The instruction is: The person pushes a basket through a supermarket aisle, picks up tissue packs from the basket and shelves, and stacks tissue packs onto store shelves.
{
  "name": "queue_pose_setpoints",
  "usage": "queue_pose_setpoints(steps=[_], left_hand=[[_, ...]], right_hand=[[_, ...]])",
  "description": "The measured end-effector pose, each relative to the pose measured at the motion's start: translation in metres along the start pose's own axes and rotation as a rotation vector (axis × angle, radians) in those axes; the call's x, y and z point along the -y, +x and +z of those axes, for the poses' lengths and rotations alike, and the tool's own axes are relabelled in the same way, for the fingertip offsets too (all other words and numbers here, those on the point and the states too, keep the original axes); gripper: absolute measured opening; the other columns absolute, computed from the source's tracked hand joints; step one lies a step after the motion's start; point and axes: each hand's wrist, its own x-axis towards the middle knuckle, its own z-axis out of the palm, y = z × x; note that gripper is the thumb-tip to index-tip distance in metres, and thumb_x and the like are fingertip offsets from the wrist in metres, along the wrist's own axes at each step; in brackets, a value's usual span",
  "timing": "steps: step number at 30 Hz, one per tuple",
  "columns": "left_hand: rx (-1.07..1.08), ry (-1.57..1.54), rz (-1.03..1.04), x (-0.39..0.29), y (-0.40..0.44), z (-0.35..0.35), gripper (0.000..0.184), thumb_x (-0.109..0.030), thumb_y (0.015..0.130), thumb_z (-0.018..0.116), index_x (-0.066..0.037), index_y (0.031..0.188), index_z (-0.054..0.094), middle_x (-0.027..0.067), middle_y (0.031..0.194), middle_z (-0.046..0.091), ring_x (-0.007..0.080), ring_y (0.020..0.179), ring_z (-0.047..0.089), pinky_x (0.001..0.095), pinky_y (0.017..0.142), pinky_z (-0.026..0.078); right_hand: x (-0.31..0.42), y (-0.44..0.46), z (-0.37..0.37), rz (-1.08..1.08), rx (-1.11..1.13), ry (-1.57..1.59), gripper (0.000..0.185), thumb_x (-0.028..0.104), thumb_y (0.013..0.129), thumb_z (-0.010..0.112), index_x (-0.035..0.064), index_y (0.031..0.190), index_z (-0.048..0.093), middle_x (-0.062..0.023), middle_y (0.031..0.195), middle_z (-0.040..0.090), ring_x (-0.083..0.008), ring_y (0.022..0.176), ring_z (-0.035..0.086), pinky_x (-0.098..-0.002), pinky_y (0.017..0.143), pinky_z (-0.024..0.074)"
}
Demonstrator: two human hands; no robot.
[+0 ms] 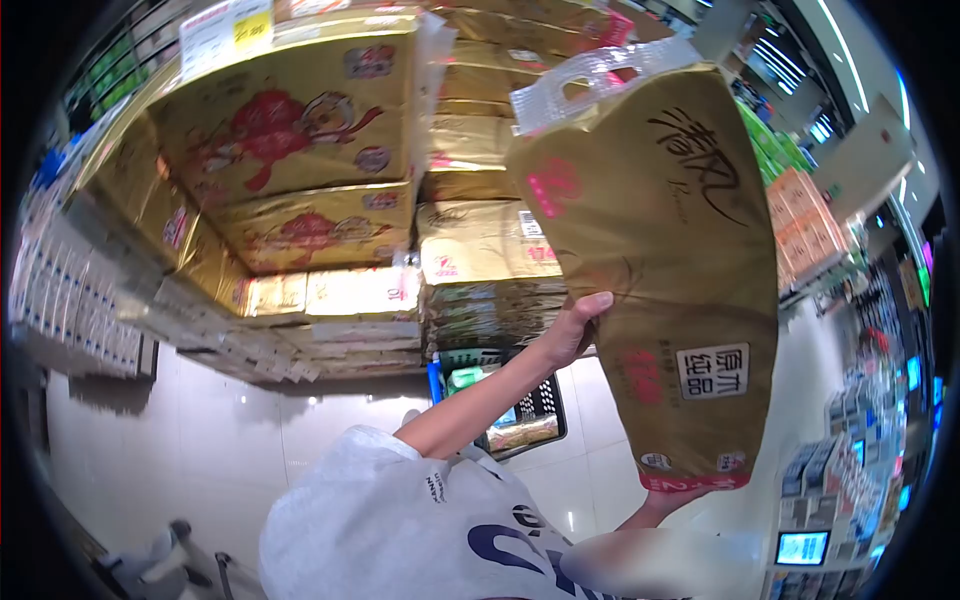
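Observation:
A large gold tissue pack [690,270] with a clear plastic carry handle [600,80] is held up in front of me, slightly tilted. My left hand [578,328] grips its left edge, with the thumb lying on the front face and the other fingers behind. Beneath the red-trimmed bottom edge, my right hand [668,502] supports the pack; most of its fingers are hidden by it. Behind the pack stand stacks of similar gold tissue packs [485,235].
Boxed gold packs with red prints [290,120] fill the display at the left, under a price tag [228,38]. A black shopping basket [548,408] with goods in it is on the tiled floor below my left arm. Orange packs [800,225] stand at the right.

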Motion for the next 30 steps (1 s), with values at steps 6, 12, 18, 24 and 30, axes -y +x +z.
queue_pose_setpoints(steps=[6,12,18,24,30], left_hand=[[-0.088,-0.236,0.146,-0.05,-0.011,-0.013,0.098,-0.079,0.082,0.035,-0.005,0.145,0.022,0.0155,0.145,0.035,0.0285,0.133,0.039,0.0438,0.108,0.038],[-0.304,-0.436,0.312,-0.054,-0.029,-0.042,0.095,-0.081,0.079,0.036,-0.011,0.144,0.03,0.0127,0.142,0.04,0.0309,0.128,0.043,0.051,0.105,0.038],[-0.391,-0.495,0.336,-0.041,-0.046,-0.066,0.091,-0.079,0.08,0.038,-0.013,0.143,0.032,0.01,0.142,0.04,0.0298,0.128,0.042,0.0504,0.105,0.037],[-0.5,-0.439,0.318,-0.028,-0.075,-0.084,0.09,-0.078,0.081,0.042,-0.014,0.144,0.03,0.0092,0.143,0.039,0.0297,0.13,0.04,0.0508,0.108,0.034],[-0.495,-0.473,0.063,0.01,-0.151,-0.12,0.088,-0.068,0.083,0.052,-0.01,0.144,0.028,0.0111,0.145,0.037,0.0298,0.134,0.037,0.0502,0.11,0.031]], right_hand=[[0.025,0.043,0.012,0.071,0.052,0.166,0.076,0.066,0.092,0.023,0.0215,0.151,0.006,-0.0138,0.154,0.013,-0.0336,0.141,0.021,-0.0519,0.115,0.0215],[0.002,0.092,-0.016,0.154,0.142,0.204,0.08,0.066,0.091,0.034,0.0167,0.15,0.014,-0.0136,0.152,0.021,-0.0339,0.138,0.026,-0.0519,0.113,0.0252],[0.011,0.108,0.015,0.368,0.122,0.201,0.081,0.066,0.089,0.039,0.0153,0.149,0.017,-0.0134,0.151,0.024,-0.0335,0.137,0.028,-0.0514,0.112,0.0277],[-0.045,0.134,-0.027,0.399,0.337,0.239,0.085,0.061,0.087,0.053,0.0114,0.147,0.021,-0.0113,0.147,0.032,-0.0305,0.133,0.036,-0.047,0.108,0.035],[-0.05,0.116,-0.028,0.397,0.526,-0.005,0.087,0.057,0.084,0.062,0.0057,0.144,0.026,-0.0093,0.136,0.042,-0.0224,0.124,0.044,-0.0374,0.102,0.0389]])
